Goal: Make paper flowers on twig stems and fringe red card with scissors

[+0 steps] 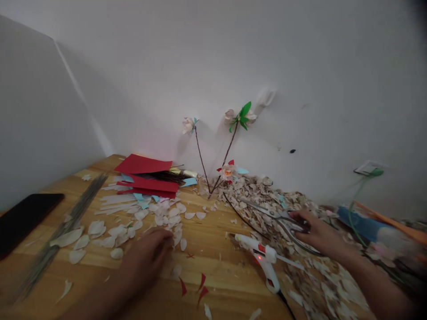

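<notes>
My right hand [316, 233] has its fingers at the handles of a pair of scissors [283, 218], which lie over a heap of pale petals with the blades pointing left. Beside the loose white petals [173, 214], my left hand [150, 253] is curled, slightly blurred; whatever its fingers may hold is hidden. Between the hands, a white hot glue gun [267, 262] lies on the table, a red light glowing on it. Small red paper scraps [202, 291] are nearby. Paper flowers on thin stems lean at the wall, among them a pink one with red leaves [227, 172].
Red paper sheets [145, 164] and dark wires lie at the back left. A bundle of grey wires [71, 213] and a black phone [28, 218] are on the left. Petal heaps [253, 191] cover the right side. A green cord [353, 204] runs from the wall socket.
</notes>
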Demonstrator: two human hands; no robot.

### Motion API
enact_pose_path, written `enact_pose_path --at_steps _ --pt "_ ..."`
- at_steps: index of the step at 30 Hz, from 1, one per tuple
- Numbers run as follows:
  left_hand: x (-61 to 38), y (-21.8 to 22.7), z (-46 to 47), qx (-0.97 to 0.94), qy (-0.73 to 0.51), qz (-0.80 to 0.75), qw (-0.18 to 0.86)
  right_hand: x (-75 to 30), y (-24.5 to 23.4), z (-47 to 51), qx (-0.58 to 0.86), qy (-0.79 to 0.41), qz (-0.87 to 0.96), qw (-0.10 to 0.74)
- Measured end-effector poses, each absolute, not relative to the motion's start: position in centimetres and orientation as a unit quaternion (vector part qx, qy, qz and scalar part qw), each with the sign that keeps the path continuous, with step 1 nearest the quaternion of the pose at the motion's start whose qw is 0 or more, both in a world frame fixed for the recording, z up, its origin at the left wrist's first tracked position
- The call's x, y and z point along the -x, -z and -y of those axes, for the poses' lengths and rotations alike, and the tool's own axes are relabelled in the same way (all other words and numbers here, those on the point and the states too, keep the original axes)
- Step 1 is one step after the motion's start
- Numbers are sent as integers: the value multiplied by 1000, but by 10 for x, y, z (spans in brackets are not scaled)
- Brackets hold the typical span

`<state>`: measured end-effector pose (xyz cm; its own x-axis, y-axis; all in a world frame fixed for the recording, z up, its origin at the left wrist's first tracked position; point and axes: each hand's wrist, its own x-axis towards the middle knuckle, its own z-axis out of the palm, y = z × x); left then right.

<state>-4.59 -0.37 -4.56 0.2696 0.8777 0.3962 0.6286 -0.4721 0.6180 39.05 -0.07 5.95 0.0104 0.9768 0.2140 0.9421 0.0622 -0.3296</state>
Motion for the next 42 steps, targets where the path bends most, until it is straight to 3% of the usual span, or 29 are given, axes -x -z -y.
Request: enact_pose_path --at_steps 11,14,19,24,30,34,38,42 --pt "49 66 -5 -799 -362 -479 31 -398 26 -33 673 -146 715 121" --pt "48 64 -6 -772 -380 -509 16 -402 36 -41 667 -169 718 101" --pt "47 54 -4 -751 -350 -552 94 -409 44 -47 648 -199 730 90" --pt "46 55 -2 -780 -376 -500 -6 -412 44 -46 648 -225 721 98" --pt "45 55 -3 -783 -379 -494 -16 -401 15 -39 660 -214 711 113" --pt "45 51 -1 -797 -372 -476 8 -370 -38 -35 679 -111 719 101" --pt "44 46 2 -826 -320 -463 19 -297 -80 -36 634 -10 769 82" --pt "41 40 9 -888 -257 -372 83 -201 -79 -53 553 40 830 70"
